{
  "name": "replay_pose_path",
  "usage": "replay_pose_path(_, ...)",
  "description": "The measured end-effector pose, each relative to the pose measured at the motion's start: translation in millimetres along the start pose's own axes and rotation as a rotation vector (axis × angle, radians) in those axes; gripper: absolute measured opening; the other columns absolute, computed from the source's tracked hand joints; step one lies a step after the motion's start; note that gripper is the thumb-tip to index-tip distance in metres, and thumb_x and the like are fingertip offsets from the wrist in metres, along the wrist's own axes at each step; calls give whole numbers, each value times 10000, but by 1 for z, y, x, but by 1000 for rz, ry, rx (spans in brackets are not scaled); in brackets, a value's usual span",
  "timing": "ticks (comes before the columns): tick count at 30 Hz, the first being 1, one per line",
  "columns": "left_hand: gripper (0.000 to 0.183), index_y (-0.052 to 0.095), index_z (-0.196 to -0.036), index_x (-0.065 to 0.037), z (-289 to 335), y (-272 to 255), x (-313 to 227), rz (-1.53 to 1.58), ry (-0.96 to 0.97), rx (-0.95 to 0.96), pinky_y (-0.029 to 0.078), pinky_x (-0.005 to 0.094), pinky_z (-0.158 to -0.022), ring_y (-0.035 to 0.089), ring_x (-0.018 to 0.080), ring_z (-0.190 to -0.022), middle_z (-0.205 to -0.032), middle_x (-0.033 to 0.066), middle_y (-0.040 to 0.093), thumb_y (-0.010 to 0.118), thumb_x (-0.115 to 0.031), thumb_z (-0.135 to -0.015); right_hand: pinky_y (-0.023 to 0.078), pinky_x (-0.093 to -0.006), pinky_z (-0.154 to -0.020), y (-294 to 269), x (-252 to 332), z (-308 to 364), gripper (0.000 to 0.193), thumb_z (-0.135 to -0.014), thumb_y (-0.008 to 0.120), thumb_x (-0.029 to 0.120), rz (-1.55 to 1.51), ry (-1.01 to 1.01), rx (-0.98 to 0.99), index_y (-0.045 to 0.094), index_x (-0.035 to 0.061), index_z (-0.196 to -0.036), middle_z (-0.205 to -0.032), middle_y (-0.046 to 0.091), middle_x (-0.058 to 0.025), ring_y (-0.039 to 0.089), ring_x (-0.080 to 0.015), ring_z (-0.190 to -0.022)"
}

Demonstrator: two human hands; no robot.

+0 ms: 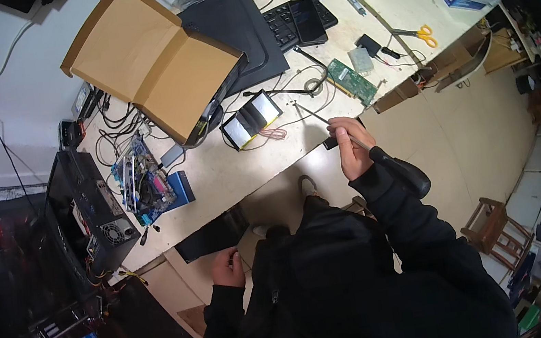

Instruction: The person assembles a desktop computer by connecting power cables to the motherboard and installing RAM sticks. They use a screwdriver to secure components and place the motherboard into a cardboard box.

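Here, your right hand (354,147) gripping a screwdriver (404,173), your left hand (228,269) curled, hold unclear, box (180,88) open on the bench (217,180), lettering illegible.

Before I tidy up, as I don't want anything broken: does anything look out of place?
The phone lies on the keyboard, partly covering it, an odd resting place. The green circuit board lies bare near the edge of the table, where it might get knocked.

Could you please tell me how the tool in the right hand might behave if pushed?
The tool would probably stay stiff, as its shaft looks straight. It might roll, since its handle appears rounded, and feel heavier there, that end being thicker.
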State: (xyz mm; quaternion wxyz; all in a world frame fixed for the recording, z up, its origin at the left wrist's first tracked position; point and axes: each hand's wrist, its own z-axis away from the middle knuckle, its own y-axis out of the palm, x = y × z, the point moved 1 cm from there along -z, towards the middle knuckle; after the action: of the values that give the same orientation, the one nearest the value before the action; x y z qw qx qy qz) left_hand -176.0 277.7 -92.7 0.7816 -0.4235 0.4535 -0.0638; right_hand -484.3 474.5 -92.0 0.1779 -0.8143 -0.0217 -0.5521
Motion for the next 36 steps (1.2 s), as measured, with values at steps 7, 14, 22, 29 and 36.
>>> replay_pose_path(7, 150, 616, -920, 2, 0, 6, -23, -39, -83, -62, 485, 327, -631, 606, 268, -693, -799, 158, 603, 565, -100, -823, 465, -284, -724, -10, 21, -24, 118, -864, 475, 11, -114, 69, 24, 576, -46, -881, -923, 598, -161, 591, -240, -807)
replay_pose_path(14, 128, 607, -905, 2, -7, 20, -34, 13, -71, -108, 485, 326, -630, 604, 271, -696, -798, 155, 600, 565, -84, -820, 472, -279, -716, -8, 7, -35, 143, -880, 445, 12, -100, 33, 111, 569, -56, -902, -943, 587, -155, 587, -218, -802)
replay_pose_path(22, 141, 593, -930, 3, -31, 25, -56, 23, 2, -87, 485, 312, -631, 604, 267, -700, -831, 142, 602, 566, -82, -821, 472, -272, -705, -10, 6, -37, 144, -886, 447, 21, -157, 73, 149, 569, -54, -899, -944, 585, -149, 586, -198, -788)
replay_pose_path(29, 155, 609, -939, 9, -48, 28, -76, 39, -12, -25, 483, 284, -655, 613, 219, -722, -838, 134, 618, 563, -91, -831, 483, -277, -751, -19, 11, -39, 174, -909, 397, 9, -142, 59, 178, 545, -74, -948, -970, 567, -153, 589, -187, -812)
replay_pose_path(36, 185, 610, -941, 16, -92, 34, -111, 305, -99, 53, 474, 251, -633, 603, 158, -694, -796, 102, 627, 546, -140, -866, 478, -276, -726, -29, 17, -48, 160, -895, 420, 14, -145, 35, 139, 557, -65, -919, -945, 578, -152, 586, -187, -785)
